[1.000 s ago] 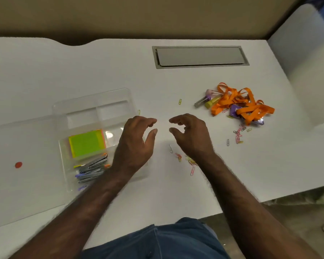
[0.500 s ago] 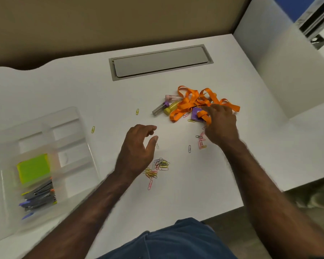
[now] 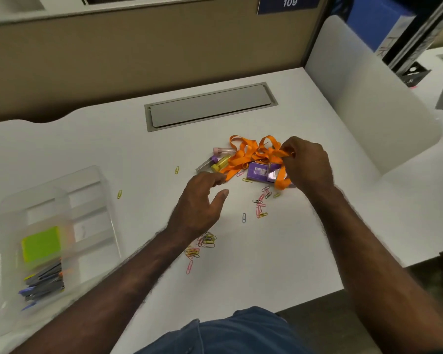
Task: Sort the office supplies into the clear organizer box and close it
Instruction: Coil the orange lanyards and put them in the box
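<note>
The clear organizer box [image 3: 92, 180] lies open at the left of the white desk, holding a green sticky-note pad [image 3: 40, 246] and several pens [image 3: 42, 284]. A tangle of orange lanyards [image 3: 251, 152] with purple badge holders [image 3: 257, 172] sits mid-desk. My right hand [image 3: 304, 164] pinches the lanyard strap at its right side. My left hand [image 3: 202, 203] hovers just left of the pile, fingers apart and holding nothing. Small tubes [image 3: 219, 159] lie at the pile's left. Coloured paper clips [image 3: 261, 205] are scattered below the pile, and another cluster of paper clips [image 3: 202, 244] lies by my left wrist.
A grey cable hatch [image 3: 210, 106] is set into the desk behind the pile. A beige partition [image 3: 138, 54] backs the desk and a white side panel [image 3: 363, 98] closes the right. Single stray clips [image 3: 119, 194] lie near the box. The desk's front edge runs by my lap.
My right hand moved from the desk's middle to the lanyard pile and took hold of a strap. My left hand followed toward the pile. The view shifted right, so the box now sits far left.
</note>
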Demonstrator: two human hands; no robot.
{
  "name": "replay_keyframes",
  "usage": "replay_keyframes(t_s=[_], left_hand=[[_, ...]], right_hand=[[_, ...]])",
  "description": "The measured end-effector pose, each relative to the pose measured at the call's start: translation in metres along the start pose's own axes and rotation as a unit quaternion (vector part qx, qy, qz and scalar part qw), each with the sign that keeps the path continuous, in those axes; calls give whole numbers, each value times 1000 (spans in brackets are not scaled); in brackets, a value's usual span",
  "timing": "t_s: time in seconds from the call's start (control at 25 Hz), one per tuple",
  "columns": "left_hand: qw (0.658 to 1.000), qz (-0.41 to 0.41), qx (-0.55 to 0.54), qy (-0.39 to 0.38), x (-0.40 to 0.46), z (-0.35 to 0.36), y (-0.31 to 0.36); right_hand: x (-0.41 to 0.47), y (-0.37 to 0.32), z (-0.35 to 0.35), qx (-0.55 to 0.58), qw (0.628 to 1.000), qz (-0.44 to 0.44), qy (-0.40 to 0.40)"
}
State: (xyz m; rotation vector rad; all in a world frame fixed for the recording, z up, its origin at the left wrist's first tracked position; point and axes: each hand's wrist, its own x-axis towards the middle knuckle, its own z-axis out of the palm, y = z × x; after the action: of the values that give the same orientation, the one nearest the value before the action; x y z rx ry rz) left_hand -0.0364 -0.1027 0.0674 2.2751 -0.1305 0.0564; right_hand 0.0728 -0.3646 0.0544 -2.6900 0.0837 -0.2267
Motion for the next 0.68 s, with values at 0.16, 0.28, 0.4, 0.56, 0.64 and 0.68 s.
replay_keyframes(t_s=[0.16, 0.28, 0.4, 0.56, 0.64, 0.68], left_hand=[[999, 39, -5, -1, 23, -10, 21], [999, 24, -16, -15, 46, -14, 44], [999, 18, -45, -26, 66, -17, 74], [992, 71, -101, -23, 79, -22, 98], [992, 56, -116, -11, 83, -24, 97], [989, 36, -140, -11, 84, -25, 92]], right_hand=[[13, -43, -65, 124, 987, -42, 91], [12, -83, -113, 209, 972, -76, 78], [3, -121, -150, 313, 943, -113, 26], [-11, -159, -178, 448, 876, -170, -58], [-12, -167, -180, 485, 851, -184, -80], [-10, -168, -179, 493, 846, -184, -82]])
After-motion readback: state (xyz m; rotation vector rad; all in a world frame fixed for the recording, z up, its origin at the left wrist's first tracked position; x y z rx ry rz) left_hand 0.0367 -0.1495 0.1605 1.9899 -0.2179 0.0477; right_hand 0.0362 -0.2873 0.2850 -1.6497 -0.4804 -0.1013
